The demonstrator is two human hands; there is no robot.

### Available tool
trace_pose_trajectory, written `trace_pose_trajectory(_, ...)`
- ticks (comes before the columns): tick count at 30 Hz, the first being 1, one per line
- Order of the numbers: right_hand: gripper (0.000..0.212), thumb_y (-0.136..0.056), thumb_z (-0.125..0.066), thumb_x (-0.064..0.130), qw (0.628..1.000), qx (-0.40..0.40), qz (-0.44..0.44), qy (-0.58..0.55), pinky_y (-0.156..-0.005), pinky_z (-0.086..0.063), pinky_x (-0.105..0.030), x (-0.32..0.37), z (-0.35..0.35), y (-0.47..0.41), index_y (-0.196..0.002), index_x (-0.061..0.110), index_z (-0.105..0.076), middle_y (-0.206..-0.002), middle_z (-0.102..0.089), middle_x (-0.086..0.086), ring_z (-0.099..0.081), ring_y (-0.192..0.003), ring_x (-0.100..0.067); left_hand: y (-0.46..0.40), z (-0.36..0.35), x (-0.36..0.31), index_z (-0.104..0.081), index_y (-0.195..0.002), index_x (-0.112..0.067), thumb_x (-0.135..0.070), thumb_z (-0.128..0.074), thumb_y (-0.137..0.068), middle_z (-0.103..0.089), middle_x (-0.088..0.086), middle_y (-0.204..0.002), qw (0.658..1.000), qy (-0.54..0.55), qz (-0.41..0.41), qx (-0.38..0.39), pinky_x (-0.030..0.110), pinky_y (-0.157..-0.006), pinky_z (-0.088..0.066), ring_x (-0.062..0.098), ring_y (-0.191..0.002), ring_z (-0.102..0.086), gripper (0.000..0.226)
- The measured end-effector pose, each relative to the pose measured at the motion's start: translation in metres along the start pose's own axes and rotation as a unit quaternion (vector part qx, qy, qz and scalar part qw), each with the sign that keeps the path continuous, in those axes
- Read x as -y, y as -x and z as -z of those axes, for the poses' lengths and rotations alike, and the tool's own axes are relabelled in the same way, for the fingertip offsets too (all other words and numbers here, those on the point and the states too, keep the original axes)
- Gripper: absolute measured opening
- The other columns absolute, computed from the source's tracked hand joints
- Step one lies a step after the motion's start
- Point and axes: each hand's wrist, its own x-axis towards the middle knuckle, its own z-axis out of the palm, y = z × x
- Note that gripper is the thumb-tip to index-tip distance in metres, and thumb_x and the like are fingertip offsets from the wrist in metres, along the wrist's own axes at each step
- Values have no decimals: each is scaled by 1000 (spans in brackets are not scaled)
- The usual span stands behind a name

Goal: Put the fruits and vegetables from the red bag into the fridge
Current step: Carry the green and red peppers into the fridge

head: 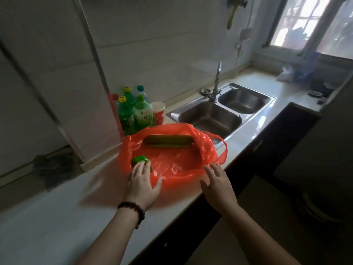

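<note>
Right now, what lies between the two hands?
In the head view, only the red bag's crumpled near edge lies between the left hand and right hand.

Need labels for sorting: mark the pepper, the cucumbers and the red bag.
pepper (140,159): head view, top of its green skin.
cucumbers (168,139): head view, middle of the upper one.
red bag (177,167): head view, crumpled front.

A single head-worn wide-angle view looks forward and down from close above the counter, with the sink farther off to the right.
</note>
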Motion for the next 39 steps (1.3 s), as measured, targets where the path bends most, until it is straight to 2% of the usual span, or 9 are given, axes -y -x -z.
trace_pose_trajectory(6,59,-90,-55,31,998,49,46,4,-115,-26,-42,-33,16,-81,-145,23,-33,-153,-28,-2,-21,-143,-23,-46,-15,-12,-35,-142,-10,-33,-54,-90,-35,8,-148,996,-8,81,-28,37,-115,-25,23,-138,-27,60)
trace_pose_trajectory(11,58,-90,-56,26,993,86,79,20,-115,-26,-43,-37,1,-125,-144,23,-34,-153,-29,-3,-22,-142,-25,-79,-28,8,-39,-139,-8,-23,-60,-86,-35,10,-146,992,-9,129,-3,34,-114,-23,27,-136,-29,60)
trace_pose_trajectory(15,58,-90,-57,19,988,104,109,23,-116,-25,-42,-33,-13,-143,-144,21,-36,-153,-29,-3,-22,-143,-24,-98,-37,27,-28,-145,-15,-34,-63,-84,-25,11,-149,984,-1,173,30,39,-111,-29,30,-135,-28,73)
trace_pose_trajectory(19,59,-90,-57,12,981,120,148,28,-114,-25,-41,-24,-22,-163,-144,20,-34,-153,-27,-2,-22,-143,-22,-113,-49,38,-4,-150,-28,-53,-66,-77,-8,9,-157,974,-4,208,90,47,-110,-31,33,-142,-16,99)
trace_pose_trajectory(22,60,-91,-56,11,975,143,168,40,-115,-21,-38,-20,-30,-177,-144,22,-32,-154,-25,-3,-20,-143,-21,-121,-58,40,0,-150,-25,-52,-72,-73,-10,7,-156,971,-11,217,102,46,-107,-36,32,-140,-22,109)
trace_pose_trajectory(24,60,-91,-55,12,971,154,173,61,-115,-18,-38,-21,-33,-184,-145,23,-30,-155,-23,-2,-17,-144,-21,-125,-59,38,-8,-150,-18,-45,-73,-75,-20,5,-151,975,-9,211,75,41,-102,-43,28,-133,-36,103)
trace_pose_trajectory(28,57,-94,-51,17,974,150,150,84,-116,-9,-41,-31,-35,-198,-146,24,-29,-155,-23,-1,-13,-145,-21,-133,-60,24,-31,-144,-13,-25,-64,-87,-38,2,-137,992,16,127,-18,31,-96,-47,21,-117,-51,67)
trace_pose_trajectory(33,54,-95,-50,26,977,154,119,90,-117,-14,-48,-51,-35,-213,-146,26,-30,-155,-25,-1,-15,-144,-23,-138,-70,9,-38,-138,-9,-26,-68,-84,-24,5,-147,986,57,153,15,29,-103,-39,22,-129,-42,64)
trace_pose_trajectory(39,62,-93,-55,26,976,161,114,92,-116,-12,-49,-71,-30,-227,-147,24,-25,-156,-21,-3,-13,-145,-26,-122,-72,13,-46,-130,-31,-34,-72,-79,-21,8,-150,978,56,195,52,41,-102,-43,30,-131,-39,58)
